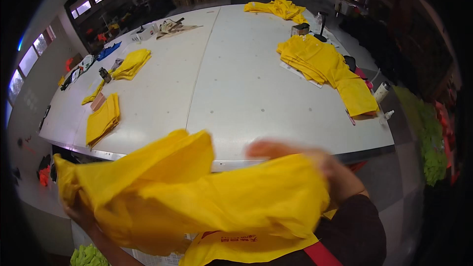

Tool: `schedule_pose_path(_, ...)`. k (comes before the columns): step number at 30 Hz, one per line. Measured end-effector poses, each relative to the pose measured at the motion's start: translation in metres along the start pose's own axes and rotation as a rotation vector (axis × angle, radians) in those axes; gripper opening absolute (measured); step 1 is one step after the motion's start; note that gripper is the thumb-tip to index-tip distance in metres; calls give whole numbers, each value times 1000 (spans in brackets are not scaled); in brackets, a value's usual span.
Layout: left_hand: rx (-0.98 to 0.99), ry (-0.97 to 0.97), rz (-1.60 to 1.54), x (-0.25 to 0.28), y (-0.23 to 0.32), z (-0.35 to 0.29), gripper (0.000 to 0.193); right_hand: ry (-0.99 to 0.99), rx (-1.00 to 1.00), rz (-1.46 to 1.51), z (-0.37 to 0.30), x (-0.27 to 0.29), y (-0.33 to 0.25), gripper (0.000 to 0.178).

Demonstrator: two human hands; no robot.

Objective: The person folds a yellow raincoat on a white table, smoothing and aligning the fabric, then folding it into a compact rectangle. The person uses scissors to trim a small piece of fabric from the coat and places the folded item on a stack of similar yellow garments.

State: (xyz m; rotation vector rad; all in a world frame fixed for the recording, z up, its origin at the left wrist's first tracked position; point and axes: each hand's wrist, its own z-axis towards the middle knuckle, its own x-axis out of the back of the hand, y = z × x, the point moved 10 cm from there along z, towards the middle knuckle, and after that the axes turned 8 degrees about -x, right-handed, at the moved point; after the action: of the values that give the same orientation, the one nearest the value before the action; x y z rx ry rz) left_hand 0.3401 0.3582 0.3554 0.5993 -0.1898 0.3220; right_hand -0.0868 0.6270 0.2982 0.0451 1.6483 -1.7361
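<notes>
A large piece of yellow cloth (197, 197) stretches across in front of me, below the table's near edge. Its left end is bunched up in my left hand (78, 211), whose fingers are mostly hidden by the folds. One corner of the cloth stands up in a loose flap. My right hand (320, 161) is at the cloth's right end, smeared by motion, with some fingers reaching left above the top edge. Whether it grips the cloth cannot be made out. Below hangs more yellow cloth with red print (241, 240), beside a red strap (320, 255).
The broad white table (236, 93) carries folded yellow stacks at left (103, 119) and right (315, 59), and a yellow pile (278, 7) at the far end. A white spool (382, 91) and small bottle (388, 115) stand by the right edge. Lime-green cloth (423, 133) lies beyond it.
</notes>
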Motion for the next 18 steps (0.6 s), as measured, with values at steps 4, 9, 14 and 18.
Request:
schedule_pose_path(4, -85, -137, 259, -37, -4, 10, 27, -167, -419, -547, 4, 40, 121, 47)
schedule_pose_path(9, -199, -242, 261, -72, 0, 69, 36, 221, -589, -612, -9, 73, 40, 29)
schedule_pose_path(14, -425, 506, 674, -32, -26, 121, 32, 1277, 346, -1388, -17, 24, -131, 32)
schedule_pose_path(18, -591, 835, 324, -103, -148, 89, 31, 1403, 857, -2061, -9, 21, -131, 39)
